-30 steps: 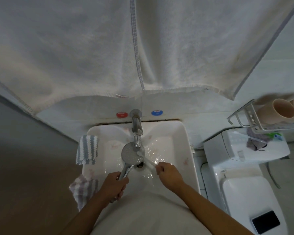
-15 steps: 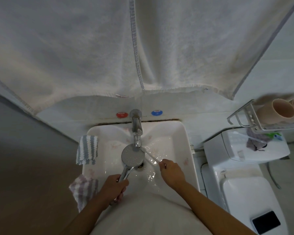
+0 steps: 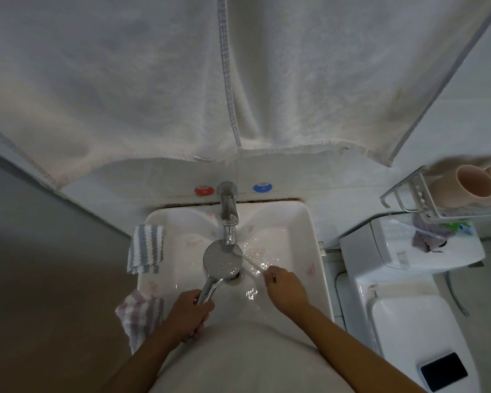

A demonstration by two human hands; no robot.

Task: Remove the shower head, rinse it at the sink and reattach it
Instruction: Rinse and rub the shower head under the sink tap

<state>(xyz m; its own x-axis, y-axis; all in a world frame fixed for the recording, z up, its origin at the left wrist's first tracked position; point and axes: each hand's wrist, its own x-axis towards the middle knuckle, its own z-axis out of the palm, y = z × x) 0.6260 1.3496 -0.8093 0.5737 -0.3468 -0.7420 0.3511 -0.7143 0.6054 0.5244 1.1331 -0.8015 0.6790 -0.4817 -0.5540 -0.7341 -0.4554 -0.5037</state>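
Note:
A chrome shower head (image 3: 223,260) lies face up over the white sink (image 3: 301,239), right under the spout of the tap (image 3: 228,214). Water runs onto its round face and splashes into the basin. My left hand (image 3: 189,313) grips the shower head's handle near the sink's front edge. My right hand (image 3: 285,285) pinches a thin white brush (image 3: 253,263), likely a toothbrush, whose far end touches the right rim of the face.
Two striped cloths (image 3: 146,248) (image 3: 141,313) hang over the sink's left rim. Big white towels (image 3: 238,80) hang overhead. Red (image 3: 204,190) and blue (image 3: 262,188) knobs flank the tap. A toilet (image 3: 403,296) with a black phone (image 3: 443,371) stands right, under a rack with pink cups (image 3: 465,185).
My right hand has drawn the brush from the middle of the shower head's face out to its right rim. The left hand and shower head have stayed nearly still.

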